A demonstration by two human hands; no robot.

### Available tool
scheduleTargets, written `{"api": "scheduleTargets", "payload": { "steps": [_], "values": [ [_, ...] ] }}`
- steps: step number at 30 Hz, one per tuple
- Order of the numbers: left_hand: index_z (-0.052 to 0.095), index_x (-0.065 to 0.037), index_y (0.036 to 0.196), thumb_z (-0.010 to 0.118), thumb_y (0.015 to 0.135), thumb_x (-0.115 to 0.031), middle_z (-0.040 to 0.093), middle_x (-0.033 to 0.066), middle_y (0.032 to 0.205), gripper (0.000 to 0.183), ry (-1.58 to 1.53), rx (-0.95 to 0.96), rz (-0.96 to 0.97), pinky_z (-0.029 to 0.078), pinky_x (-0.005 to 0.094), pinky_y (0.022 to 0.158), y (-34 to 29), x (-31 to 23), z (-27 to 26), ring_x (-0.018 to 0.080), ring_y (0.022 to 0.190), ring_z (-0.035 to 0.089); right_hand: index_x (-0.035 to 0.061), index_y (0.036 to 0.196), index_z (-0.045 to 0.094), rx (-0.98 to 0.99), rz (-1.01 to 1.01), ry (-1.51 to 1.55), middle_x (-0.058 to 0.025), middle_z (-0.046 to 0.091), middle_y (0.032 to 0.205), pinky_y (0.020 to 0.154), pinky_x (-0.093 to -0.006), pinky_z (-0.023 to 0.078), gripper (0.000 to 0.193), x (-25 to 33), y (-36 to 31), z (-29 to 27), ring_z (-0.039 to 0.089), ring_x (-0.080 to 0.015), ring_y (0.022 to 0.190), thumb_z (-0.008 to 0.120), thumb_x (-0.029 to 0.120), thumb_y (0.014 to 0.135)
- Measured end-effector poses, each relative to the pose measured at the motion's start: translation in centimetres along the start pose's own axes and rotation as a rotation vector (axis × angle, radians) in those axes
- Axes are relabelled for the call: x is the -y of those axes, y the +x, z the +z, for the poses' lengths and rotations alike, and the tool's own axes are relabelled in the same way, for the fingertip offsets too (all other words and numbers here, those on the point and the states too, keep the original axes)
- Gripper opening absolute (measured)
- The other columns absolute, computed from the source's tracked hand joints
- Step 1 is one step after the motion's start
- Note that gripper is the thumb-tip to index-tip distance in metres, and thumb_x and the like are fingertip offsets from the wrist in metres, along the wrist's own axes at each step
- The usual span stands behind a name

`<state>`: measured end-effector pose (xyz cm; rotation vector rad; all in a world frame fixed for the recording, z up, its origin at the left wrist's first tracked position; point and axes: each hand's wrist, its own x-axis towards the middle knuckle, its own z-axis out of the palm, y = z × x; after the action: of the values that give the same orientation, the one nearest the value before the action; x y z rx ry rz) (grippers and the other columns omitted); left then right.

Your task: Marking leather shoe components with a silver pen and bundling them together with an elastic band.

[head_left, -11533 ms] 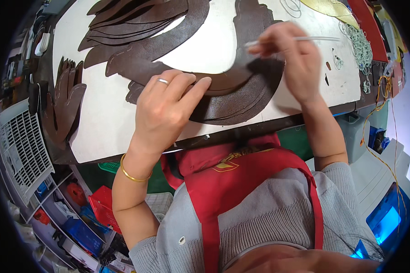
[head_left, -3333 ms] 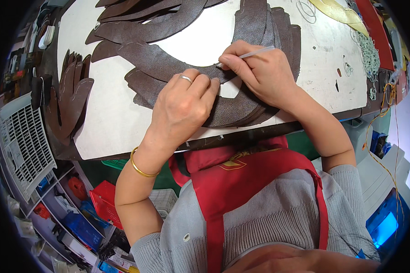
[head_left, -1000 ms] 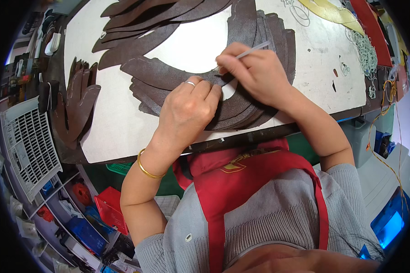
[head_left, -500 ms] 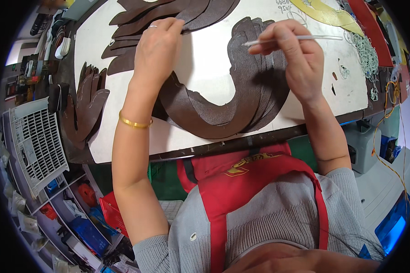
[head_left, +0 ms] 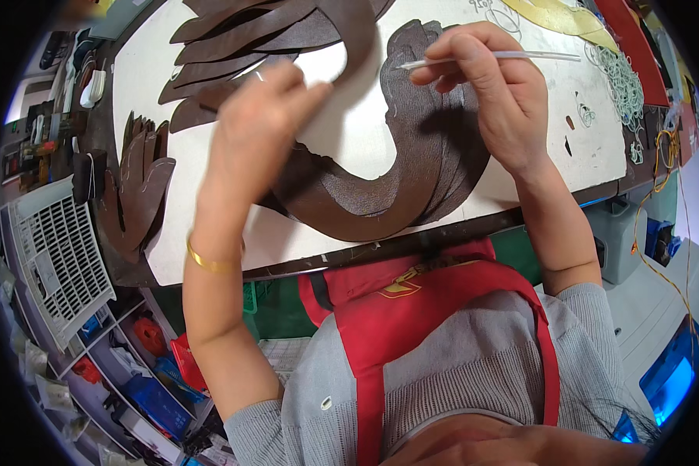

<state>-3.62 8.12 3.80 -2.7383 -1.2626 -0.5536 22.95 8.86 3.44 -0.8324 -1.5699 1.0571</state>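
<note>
My right hand grips a slim white pen, its tip over the upper end of a fanned stack of curved dark-brown leather pieces. Faint pale lines mark some edges of this U-shaped stack. To the left, my left hand is blurred by motion, closed on the end of a curved brown leather piece lifted from the far pile. Its fingertips are partly smeared. That far pile of brown leather pieces lies fanned out beyond my left hand.
A white board covers the dark table. More cut brown leather pieces lie at its left edge. At the right are a tangle of pale green thread and a yellow curved piece. A white plastic grille stands at the left.
My left hand has drawn back toward me, and a leather piece from the far pile has come with it, bending. The right hand and pen have shifted slightly left.
</note>
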Motion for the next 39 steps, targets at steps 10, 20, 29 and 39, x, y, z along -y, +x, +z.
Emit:
{"api": "scheduleTargets", "payload": {
  "steps": [10,20,29,39],
  "values": [
    [0.076,-0.008,0.107,0.066,0.074,-0.004,0.060,0.0060,0.089,0.035,-0.063,0.116,-0.098,0.053,0.0351,0.072,-3.7,-5.1,0.6,0.0227,0.085,0.062,0.0010,0.085,0.072,0.287,-0.013,-0.453,-0.0061,0.072,0.092,0.067,-0.0366,0.054,0.038,-3.4,-0.8,3.5,0.071,-0.0280,0.073,0.055,0.030,0.102],
    [0.076,-0.008,0.107,0.066,0.074,-0.004,0.061,0.0062,0.091,0.035,-0.077,0.113,-0.121,0.053,0.0354,0.073,-4.1,-5.1,0.8,0.0228,0.086,0.063,0.0078,0.087,0.071,0.226,-0.179,-0.695,-0.0067,0.069,0.073,0.054,-0.0364,0.052,0.029,-3.8,-1.5,4.4,0.069,-0.0269,0.063,0.061,0.031,0.099],
    [0.077,-0.009,0.108,0.066,0.074,-0.003,0.061,0.0059,0.091,0.036,-0.076,0.106,-0.125,0.054,0.0353,0.073,-4.0,-5.0,0.8,0.0226,0.086,0.063,0.0094,0.089,0.071,0.264,-0.205,-0.745,-0.0095,0.066,0.066,0.052,-0.0358,0.051,0.023,-3.4,-1.6,4.2,0.068,-0.0261,0.061,0.063,0.029,0.098],
    [0.074,-0.005,0.103,0.067,0.073,0.003,0.063,0.0083,0.091,0.032,-0.066,-0.118,-0.072,0.052,0.0359,0.068,-1.1,-3.5,-3.5,0.0252,0.079,0.063,-0.0024,0.108,0.063,-0.086,0.029,0.007,-0.0158,0.075,0.089,0.077,-0.0300,0.055,0.037,-1.9,0.5,-2.6,0.075,-0.0233,0.085,0.040,0.027,0.111]
  ]
}}
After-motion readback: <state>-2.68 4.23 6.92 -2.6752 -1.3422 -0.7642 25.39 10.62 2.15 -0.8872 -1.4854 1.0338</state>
